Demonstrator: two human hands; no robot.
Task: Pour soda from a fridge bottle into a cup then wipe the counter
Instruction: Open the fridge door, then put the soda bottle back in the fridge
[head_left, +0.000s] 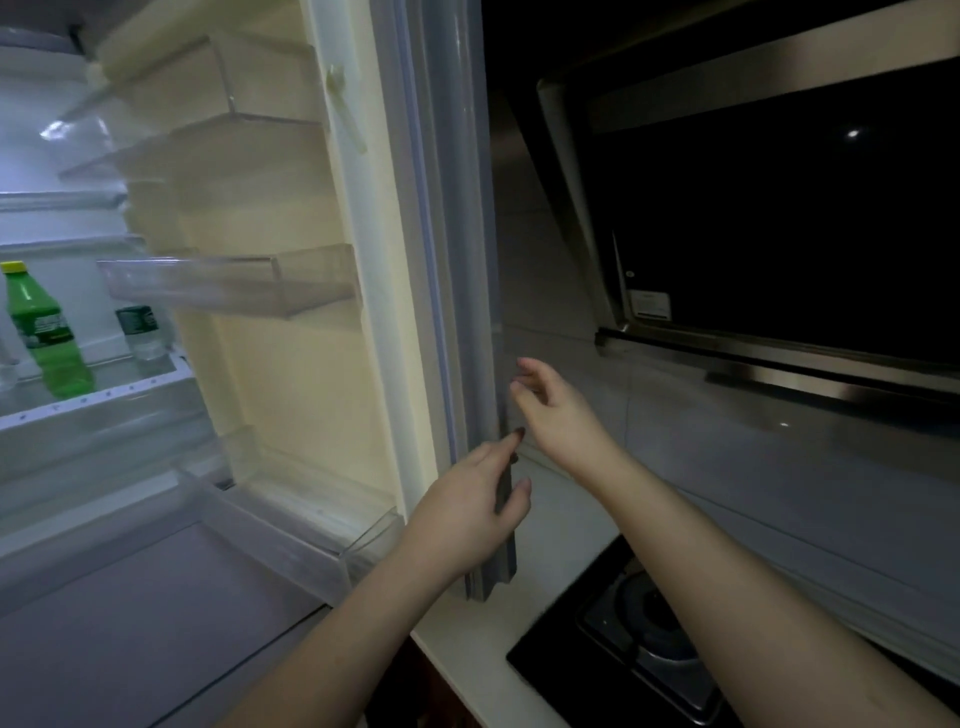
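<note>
A green soda bottle (44, 332) with a yellow cap stands upright on a lit shelf inside the open fridge, at the far left. A small clear bottle (140, 330) with a dark label stands on the same shelf to its right. The fridge door (291, 389) is swung wide open toward the right. My left hand (467, 499) is on the door's outer edge, with the thumb on one side and the fingers on the other. My right hand (550, 410) hovers just above it beside the edge, fingers spread and holding nothing. No cup or cloth is in view.
Clear door bins (234, 286) line the inside of the door. A pale counter (545, 519) runs to the right of the fridge, with a black gas stove (639, 639) set into it. A dark range hood (779, 208) hangs above. The kitchen is dim.
</note>
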